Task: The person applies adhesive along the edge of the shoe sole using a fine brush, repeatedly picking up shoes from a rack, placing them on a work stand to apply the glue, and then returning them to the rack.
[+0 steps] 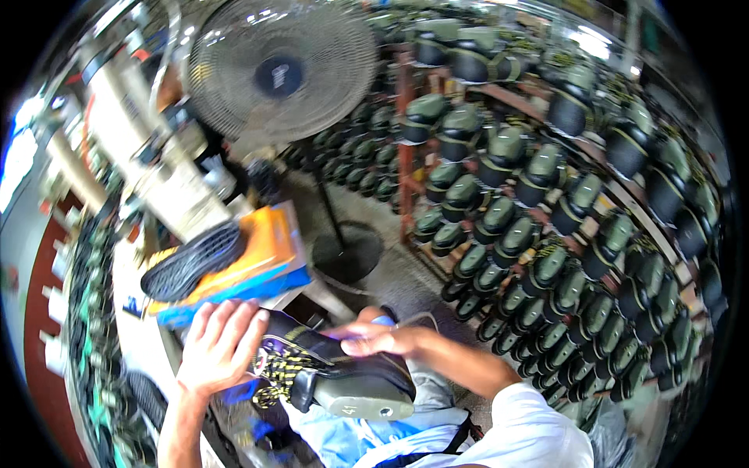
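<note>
A black shoe with yellow-and-black laces lies across in front of my body. A grey-green last fills its ankle opening, which faces me. My left hand lies over the front part beside the laces, fingers wrapped on the shoe. Against the shoe's far side my right hand is closed, thumb pressed near the edge. A small blue piece shows at its fingers, and a thin pale cord loops beside it. What exactly the fingers grip is hidden.
A black sole rests on an orange-and-blue box ahead to the left. Beyond stands a fan on a round base. Racks of shoes on green lasts fill the right side. A pale machine stands at the left.
</note>
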`<state>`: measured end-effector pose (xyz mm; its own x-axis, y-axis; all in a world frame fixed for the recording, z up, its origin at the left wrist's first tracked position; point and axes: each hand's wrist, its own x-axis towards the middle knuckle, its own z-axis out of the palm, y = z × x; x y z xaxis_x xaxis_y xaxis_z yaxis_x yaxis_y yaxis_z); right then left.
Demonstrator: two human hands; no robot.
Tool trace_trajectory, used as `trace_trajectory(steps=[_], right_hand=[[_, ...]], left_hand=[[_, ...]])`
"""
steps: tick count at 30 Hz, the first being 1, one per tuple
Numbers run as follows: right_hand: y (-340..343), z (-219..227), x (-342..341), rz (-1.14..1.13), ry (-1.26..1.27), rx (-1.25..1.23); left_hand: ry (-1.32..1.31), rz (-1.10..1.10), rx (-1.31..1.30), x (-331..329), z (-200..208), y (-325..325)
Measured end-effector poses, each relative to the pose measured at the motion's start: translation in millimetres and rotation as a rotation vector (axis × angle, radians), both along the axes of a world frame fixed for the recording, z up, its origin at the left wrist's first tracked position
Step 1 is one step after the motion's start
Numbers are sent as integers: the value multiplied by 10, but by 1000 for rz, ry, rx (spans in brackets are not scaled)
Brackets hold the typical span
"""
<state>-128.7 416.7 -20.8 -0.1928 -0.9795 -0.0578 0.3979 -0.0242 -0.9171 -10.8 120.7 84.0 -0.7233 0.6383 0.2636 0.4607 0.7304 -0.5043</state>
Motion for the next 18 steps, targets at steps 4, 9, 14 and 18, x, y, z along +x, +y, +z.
trace_trajectory(steps=[4, 9, 14, 18], right_hand=[[-911, 262, -346, -179, 606, -310], [-1796, 396, -1208, -817, 748, -286], [-2083, 191, -1545, -601, 974, -99], [-2067, 192, -1609, -525, 855, -118]], left_hand=[[149, 361, 248, 779, -214, -540], [433, 727, 504, 990, -176, -965], [463, 787, 390, 586, -13, -1703], [163, 776, 422, 103, 225, -1892]])
